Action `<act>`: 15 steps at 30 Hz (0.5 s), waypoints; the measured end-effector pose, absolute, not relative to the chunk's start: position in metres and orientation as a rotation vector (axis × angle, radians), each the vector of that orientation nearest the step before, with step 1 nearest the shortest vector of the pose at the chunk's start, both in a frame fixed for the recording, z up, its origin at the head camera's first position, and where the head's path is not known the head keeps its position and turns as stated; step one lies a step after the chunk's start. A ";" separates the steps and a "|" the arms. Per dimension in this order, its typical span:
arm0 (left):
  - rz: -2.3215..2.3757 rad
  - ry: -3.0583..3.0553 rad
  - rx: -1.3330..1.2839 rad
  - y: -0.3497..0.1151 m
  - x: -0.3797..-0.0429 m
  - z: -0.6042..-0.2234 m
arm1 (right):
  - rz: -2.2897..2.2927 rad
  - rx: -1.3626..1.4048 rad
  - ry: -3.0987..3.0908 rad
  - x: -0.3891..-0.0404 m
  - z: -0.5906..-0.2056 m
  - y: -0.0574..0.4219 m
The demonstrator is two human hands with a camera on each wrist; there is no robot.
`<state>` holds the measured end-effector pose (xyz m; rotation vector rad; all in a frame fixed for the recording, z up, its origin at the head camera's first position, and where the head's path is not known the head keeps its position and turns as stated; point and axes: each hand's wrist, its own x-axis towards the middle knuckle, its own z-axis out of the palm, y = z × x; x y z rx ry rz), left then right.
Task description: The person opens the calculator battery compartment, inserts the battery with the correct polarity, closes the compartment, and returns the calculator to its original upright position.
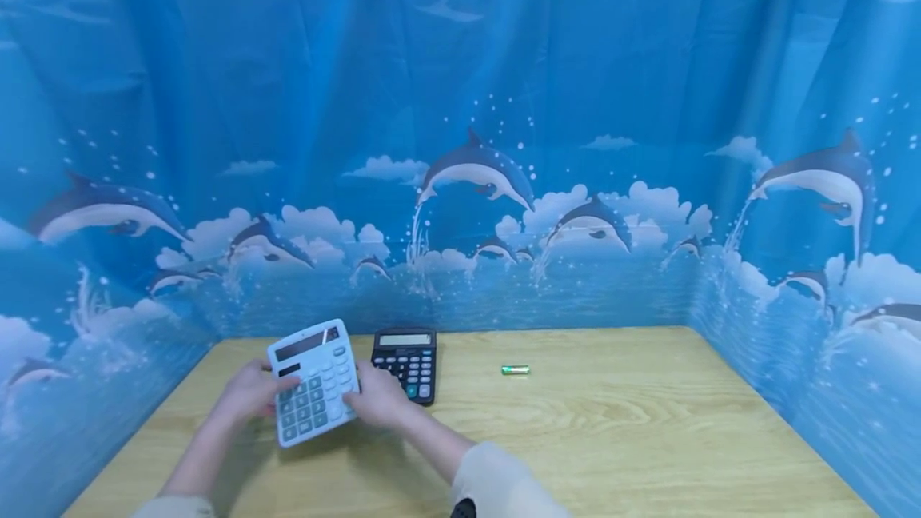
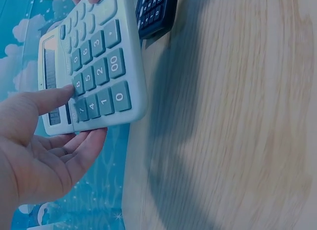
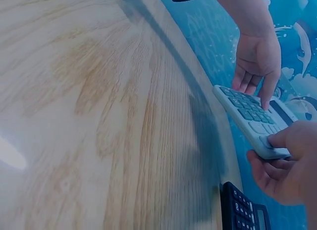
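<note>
A light blue calculator (image 1: 315, 382) with grey-green number keys is held up off the table, tilted, its keys facing the head camera. My left hand (image 1: 248, 394) grips its left edge, the thumb on the keys near the 8 and the fingers behind, as the left wrist view shows. On the opposite edge my right hand (image 1: 380, 396) pinches it, thumb over the front and fingers underneath. Just behind the right hand a black calculator (image 1: 424, 366) lies flat on the table, its lower left part hidden by that hand.
A green battery (image 1: 515, 370) lies on the wooden table (image 1: 612, 430), right of the black calculator. A blue curtain (image 1: 460, 62) printed with dolphins hangs behind the table and along both sides.
</note>
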<state>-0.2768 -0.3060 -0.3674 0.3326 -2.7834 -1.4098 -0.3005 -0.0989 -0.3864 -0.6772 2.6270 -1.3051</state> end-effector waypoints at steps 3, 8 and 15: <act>-1.419 -2.767 0.325 -0.301 -0.276 -0.368 | -1.327 -0.676 2.566 -0.299 -0.385 -0.093; -1.422 -2.750 0.302 -0.295 -0.276 -0.367 | -1.436 -0.651 2.445 -0.299 -0.388 -0.082; -1.316 -2.738 0.311 -0.287 -0.282 -0.364 | -1.461 -0.687 2.447 -0.305 -0.386 -0.066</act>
